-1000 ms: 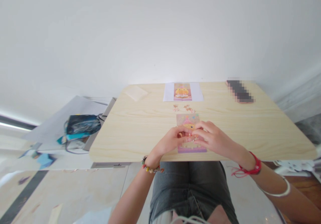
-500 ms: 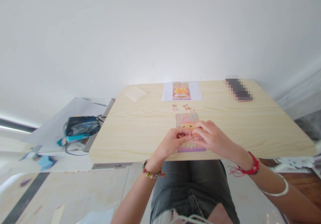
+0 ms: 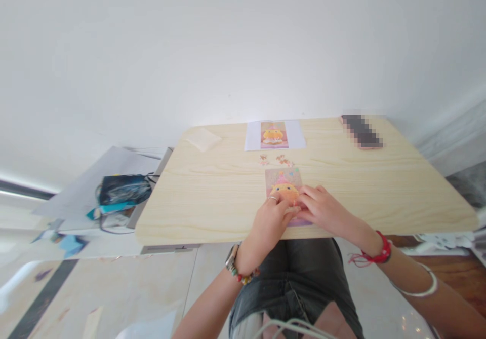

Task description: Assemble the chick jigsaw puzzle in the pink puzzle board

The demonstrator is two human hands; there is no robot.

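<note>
A picture puzzle (image 3: 273,178) with a yellow cartoon figure in a pink hat lies near the table's front edge. Over its lower half, my left hand (image 3: 270,218) is palm down with bent, closed fingers, and what lies under them is hidden. From the other side my right hand (image 3: 322,208) pinches at a small jigsaw piece (image 3: 293,209), which my fingertips mostly cover. The fingers of both hands nearly meet there. Beyond the puzzle, a few loose jigsaw pieces (image 3: 283,160) lie on the wood.
Against the wall lies a white sheet (image 3: 252,136) printed with the same figure. A phone (image 3: 362,132), blurred out, rests at the back right, and a pale square sheet (image 3: 204,140) at the back left. Left of the table (image 3: 182,197) sits a dark bag (image 3: 125,191).
My left hand has turned over from thumb-up to palm down and shifted slightly right, so a ring and wristwatch now show. My right hand stays almost in place; the loose pieces lie as before.
</note>
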